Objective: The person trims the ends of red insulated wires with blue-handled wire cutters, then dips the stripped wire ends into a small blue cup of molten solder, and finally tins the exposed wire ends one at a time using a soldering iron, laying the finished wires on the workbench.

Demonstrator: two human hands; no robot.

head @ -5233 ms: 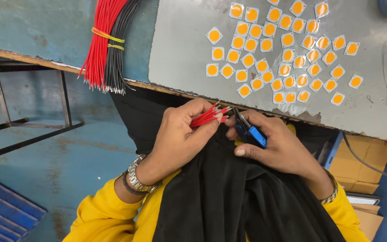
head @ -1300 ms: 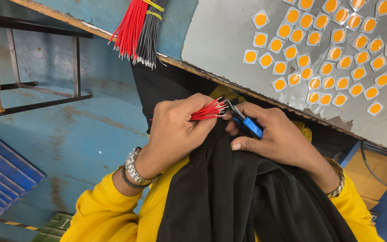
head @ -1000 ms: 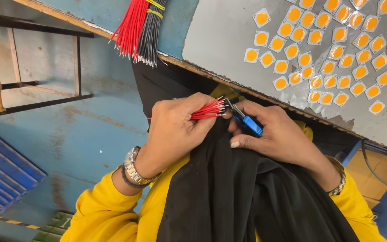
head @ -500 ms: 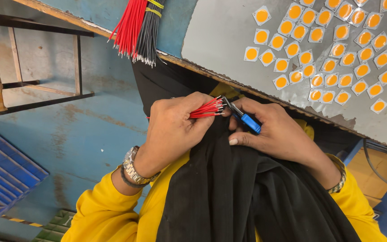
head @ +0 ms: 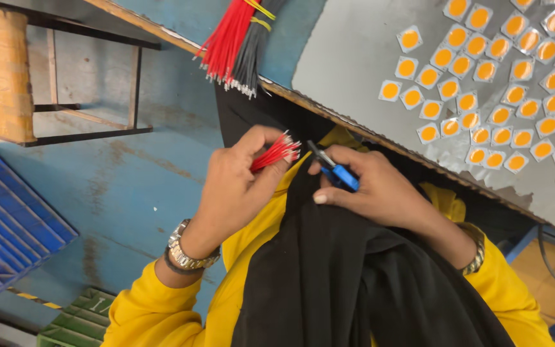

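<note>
Both my sleeves are bright yellow, with a loose black cloth (head: 354,283) draped down my front between them. On my left wrist sits a silver metal wristwatch (head: 184,252). My left hand (head: 236,186) is curled shut, thumb and fingers pinching a small bunch of short red insulated wires with bare stripped tips (head: 276,151), which fan out toward my other hand. My right hand (head: 380,193) is closed around a small blue-handled cutting tool (head: 335,172), its dark tip near the wire ends but apart from them. Beyond my hands runs the grey metal worktop (head: 354,71), where many small square white chips with round orange centres (head: 483,77) lie in loose rows. Further left, a tied bundle of long red and black wires (head: 236,45) overhangs the worktop's edge
</note>
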